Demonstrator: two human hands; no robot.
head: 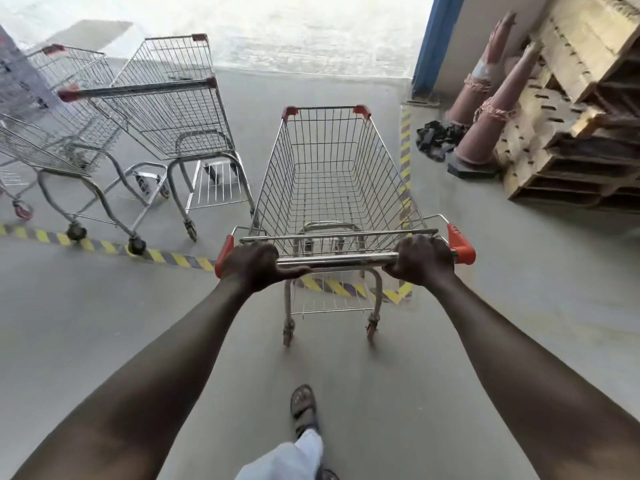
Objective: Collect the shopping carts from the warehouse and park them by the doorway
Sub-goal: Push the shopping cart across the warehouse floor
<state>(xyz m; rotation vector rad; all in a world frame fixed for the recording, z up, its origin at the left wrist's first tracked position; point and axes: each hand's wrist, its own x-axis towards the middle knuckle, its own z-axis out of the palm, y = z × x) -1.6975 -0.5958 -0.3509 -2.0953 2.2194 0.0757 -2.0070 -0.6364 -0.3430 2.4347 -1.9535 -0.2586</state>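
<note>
An empty wire shopping cart (332, 174) with red corner caps stands straight ahead of me, its nose toward the bright doorway (277, 32). My left hand (256, 266) grips the left end of its metal handle bar (339, 259), thumb stretched along the bar. Around the bar's right end my right hand (420, 259) is closed. To the left, a parked cart (173, 109) stands by the doorway, with two more carts (59, 98) beyond it at the left edge.
Yellow-and-black floor tape (104, 245) runs under the carts and up the right side (405, 143). Two faded traffic cones (485, 133), a dark bundle (434, 138) and stacked wooden pallets (571, 133) fill the right side. A blue door post (433, 46) stands beside them.
</note>
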